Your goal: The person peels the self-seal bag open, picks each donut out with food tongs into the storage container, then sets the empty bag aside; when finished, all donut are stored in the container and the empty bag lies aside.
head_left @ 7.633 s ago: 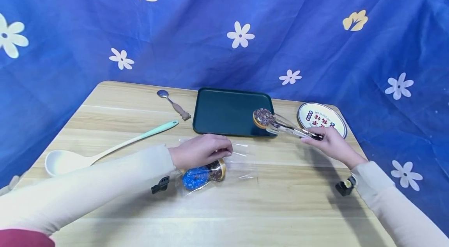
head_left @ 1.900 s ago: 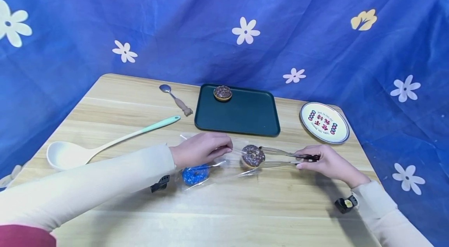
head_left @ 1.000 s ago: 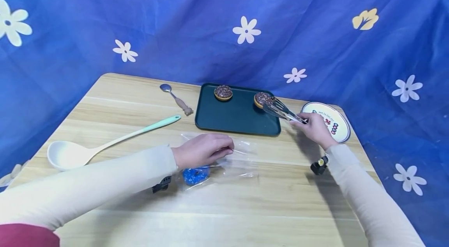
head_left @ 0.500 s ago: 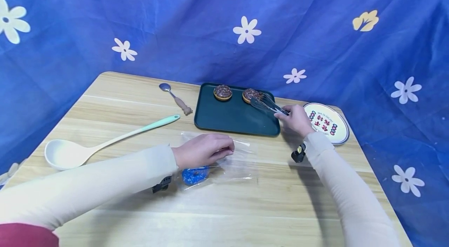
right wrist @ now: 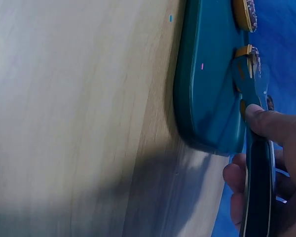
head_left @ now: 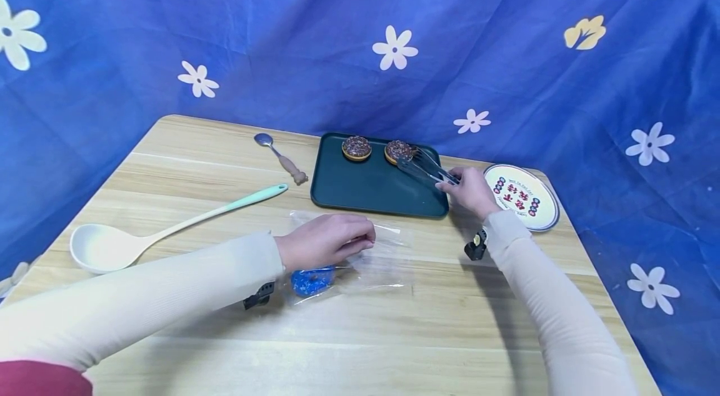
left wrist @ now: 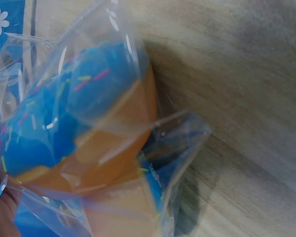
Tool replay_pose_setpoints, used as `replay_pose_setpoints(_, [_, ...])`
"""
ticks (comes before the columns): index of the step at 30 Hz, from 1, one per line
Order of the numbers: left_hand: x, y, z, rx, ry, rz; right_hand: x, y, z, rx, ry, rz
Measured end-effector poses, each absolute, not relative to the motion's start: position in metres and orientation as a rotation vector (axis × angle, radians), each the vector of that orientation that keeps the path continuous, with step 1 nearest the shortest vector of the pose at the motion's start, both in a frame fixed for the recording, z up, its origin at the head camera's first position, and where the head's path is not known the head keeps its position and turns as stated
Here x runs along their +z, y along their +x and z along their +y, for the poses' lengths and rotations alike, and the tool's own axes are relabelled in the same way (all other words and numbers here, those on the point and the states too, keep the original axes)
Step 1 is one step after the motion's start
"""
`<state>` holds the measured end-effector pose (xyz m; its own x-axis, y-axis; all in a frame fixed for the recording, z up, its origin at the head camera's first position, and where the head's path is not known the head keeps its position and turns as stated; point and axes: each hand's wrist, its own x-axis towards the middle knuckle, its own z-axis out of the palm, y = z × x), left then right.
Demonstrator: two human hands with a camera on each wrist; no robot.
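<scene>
A person's right hand [head_left: 471, 188] grips dark-handled metal tongs [right wrist: 259, 153] at a round, brown-iced donut [head_left: 397, 151] (one of two) on a rectangular dark-green tray [head_left: 365, 190]; the left hand [head_left: 329, 240] pinches a clear plastic bag [head_left: 388, 265] around a blue-iced donut [head_left: 311, 282].

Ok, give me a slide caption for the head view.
Right hand holds tongs at a chocolate-topped donut on the dark tray; left hand holds a clear bag.
</scene>
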<state>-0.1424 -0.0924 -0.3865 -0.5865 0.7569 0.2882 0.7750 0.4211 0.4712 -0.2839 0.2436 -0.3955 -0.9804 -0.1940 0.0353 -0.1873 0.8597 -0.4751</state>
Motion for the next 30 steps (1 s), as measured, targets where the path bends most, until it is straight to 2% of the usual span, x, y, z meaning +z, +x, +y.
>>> replay_pose_setpoints(13, [-0.385, -0.142, -0.093, -0.89, -1.405, -2.622, -0.388, -0.268, 0.267, -0.795, -0.529, 3.034])
replay_pose_setpoints(30, [-0.381, -0.141, -0.093, -0.922, -1.389, -2.647, -0.366, -0.2, 0.321, -0.931, -0.722, 2.739])
